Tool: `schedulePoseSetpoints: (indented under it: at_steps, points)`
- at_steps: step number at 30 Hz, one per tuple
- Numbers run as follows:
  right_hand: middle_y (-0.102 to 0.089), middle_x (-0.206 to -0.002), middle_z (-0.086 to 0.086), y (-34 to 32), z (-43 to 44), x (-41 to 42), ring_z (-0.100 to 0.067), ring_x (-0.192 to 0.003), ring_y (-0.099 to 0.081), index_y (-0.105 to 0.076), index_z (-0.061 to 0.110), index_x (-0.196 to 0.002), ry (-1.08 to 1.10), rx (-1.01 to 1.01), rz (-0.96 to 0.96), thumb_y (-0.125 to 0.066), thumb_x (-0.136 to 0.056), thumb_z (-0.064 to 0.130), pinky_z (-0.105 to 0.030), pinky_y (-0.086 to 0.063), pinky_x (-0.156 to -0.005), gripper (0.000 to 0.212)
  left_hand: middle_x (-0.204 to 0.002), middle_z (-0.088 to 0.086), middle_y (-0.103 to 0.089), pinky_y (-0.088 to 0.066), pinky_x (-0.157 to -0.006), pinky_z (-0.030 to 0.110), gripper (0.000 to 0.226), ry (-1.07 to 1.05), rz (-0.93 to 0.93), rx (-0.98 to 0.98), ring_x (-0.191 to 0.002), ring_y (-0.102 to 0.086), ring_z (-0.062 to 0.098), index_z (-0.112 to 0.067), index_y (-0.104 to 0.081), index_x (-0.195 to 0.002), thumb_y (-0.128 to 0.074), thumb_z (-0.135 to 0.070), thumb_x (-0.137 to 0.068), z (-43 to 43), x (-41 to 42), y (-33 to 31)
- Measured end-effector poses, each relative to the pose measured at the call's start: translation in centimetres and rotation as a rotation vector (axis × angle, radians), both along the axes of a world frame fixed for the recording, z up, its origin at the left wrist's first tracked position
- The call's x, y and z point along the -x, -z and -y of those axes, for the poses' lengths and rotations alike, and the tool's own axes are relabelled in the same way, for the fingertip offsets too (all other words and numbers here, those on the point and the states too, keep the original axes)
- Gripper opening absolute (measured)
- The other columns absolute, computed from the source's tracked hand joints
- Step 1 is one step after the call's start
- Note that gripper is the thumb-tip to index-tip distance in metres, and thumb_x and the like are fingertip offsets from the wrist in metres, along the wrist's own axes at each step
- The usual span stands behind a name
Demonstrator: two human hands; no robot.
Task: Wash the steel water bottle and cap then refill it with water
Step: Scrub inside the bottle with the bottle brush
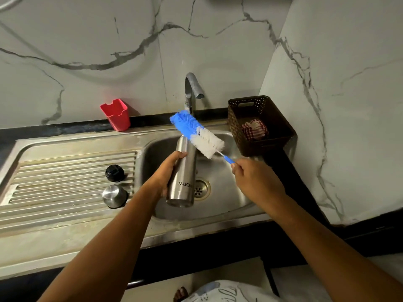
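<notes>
One stainless steel sink (pixel 65 171) fills the counter, with its ribbed drainboard on the left and its basin on the right below a marble-patterned wall (pixel 349 105). A brown perforated basket (pixel 280 127) stands at the basin's right rim with a checked cloth (pixel 254 129) inside. The steel water bottle (pixel 185 171) is held upright over the basin, uncapped, with the left hand (pixel 168 173) wrapped round its body. Across its mouth lies a blue-and-white bottle brush (pixel 196 134), bristles outside the bottle; the right hand (pixel 250 179) pinches the blue handle end. The tap (pixel 192 88) rises just behind. A red plastic holder (pixel 116 115) sits on the back ledge. The steel cap (pixel 114 196) and a black inner cap (pixel 115 173) rest near each other on the drainboard.
</notes>
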State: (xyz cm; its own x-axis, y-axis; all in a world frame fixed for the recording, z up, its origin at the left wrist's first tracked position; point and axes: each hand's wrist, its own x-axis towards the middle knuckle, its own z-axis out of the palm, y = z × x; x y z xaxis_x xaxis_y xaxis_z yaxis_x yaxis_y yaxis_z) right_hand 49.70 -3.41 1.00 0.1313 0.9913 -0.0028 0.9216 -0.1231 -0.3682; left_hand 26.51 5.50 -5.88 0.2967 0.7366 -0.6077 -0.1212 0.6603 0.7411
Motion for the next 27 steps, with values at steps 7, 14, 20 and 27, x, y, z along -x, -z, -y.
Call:
schedulePoseSetpoints:
  at_steps: [7, 14, 20, 27]
  points:
    - [-0.064, -0.075, 0.004, 0.0, 0.7, -0.1, -0.015, -0.067, -0.060, -0.065, 0.022, -0.090, 0.000, 0.038, -0.060, -0.047, -0.106, 0.036, -0.030, -0.042, -0.055, 0.028, -0.104, 0.024, -0.075, -0.059, -0.082, 0.044, 0.070, -0.106, 0.183, -0.003, -0.088, -0.073, 0.033, -0.003, -0.060, -0.137, -0.060, -0.057, -0.094, -0.5, 1.0, 0.4]
    - [-0.064, -0.078, 0.004, 0.0, -0.5, 1.5, -0.014, -0.070, -0.060, -0.067, 0.021, -0.093, 0.029, 0.020, -0.090, -0.046, -0.106, 0.035, -0.028, -0.038, -0.055, 0.028, -0.115, 0.024, -0.071, -0.062, -0.084, 0.048, 0.067, -0.103, 0.255, -0.013, -0.094, -0.073, 0.034, -0.008, -0.062, -0.135, -0.063, -0.061, -0.093, -0.3, 0.2, 0.3]
    - [-0.060, -0.070, 0.008, 0.2, 0.7, 1.2, -0.012, -0.065, -0.060, -0.061, 0.024, -0.084, 0.021, 0.017, -0.046, -0.046, -0.106, 0.038, -0.028, -0.039, -0.051, 0.030, -0.128, 0.027, -0.069, -0.057, -0.098, 0.057, 0.070, -0.147, 0.131, -0.018, -0.105, -0.068, 0.040, -0.010, -0.067, -0.134, -0.054, -0.068, -0.096, -1.1, 1.4, 1.9]
    - [-0.054, -0.066, 0.008, 0.0, 1.0, 2.6, -0.013, -0.061, -0.056, -0.049, 0.027, -0.077, 0.009, 0.026, -0.036, -0.044, -0.107, 0.036, -0.029, -0.035, -0.052, 0.032, -0.118, 0.024, -0.071, -0.062, -0.084, 0.047, 0.090, -0.144, 0.139, -0.010, -0.092, -0.071, 0.033, -0.009, -0.064, -0.135, -0.072, -0.077, -0.076, -0.9, 0.9, 1.2]
